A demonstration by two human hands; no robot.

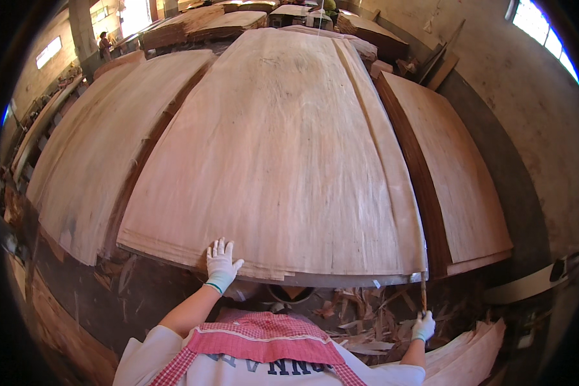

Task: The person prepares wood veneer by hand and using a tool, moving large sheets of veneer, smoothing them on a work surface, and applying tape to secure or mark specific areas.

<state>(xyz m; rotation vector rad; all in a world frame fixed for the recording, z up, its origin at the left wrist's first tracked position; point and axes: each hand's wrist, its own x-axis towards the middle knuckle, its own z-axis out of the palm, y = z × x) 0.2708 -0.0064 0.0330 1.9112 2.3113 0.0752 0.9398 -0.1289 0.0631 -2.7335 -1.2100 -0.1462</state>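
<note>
A wide stack of pale wood veneer sheets [276, 167] lies in front of me, with uneven layers along its near edge. My left hand [221, 262], in a white glove with a green cuff, rests flat with fingers spread on the near edge of the top sheet, left of its middle. Below the near right corner, my right hand [423, 326], gloved too, is closed around a slim brown-handled tool [423, 294]. The tool points away from me, its far end at the corner of the stack. That end is too small to identify.
Another veneer stack [103, 161] stands close on the left, and a narrower stack [460, 174] on the right, beside the wall [495, 58]. Torn veneer scraps [373, 321] litter the floor near my right arm. Far off at left stands a person [105, 45].
</note>
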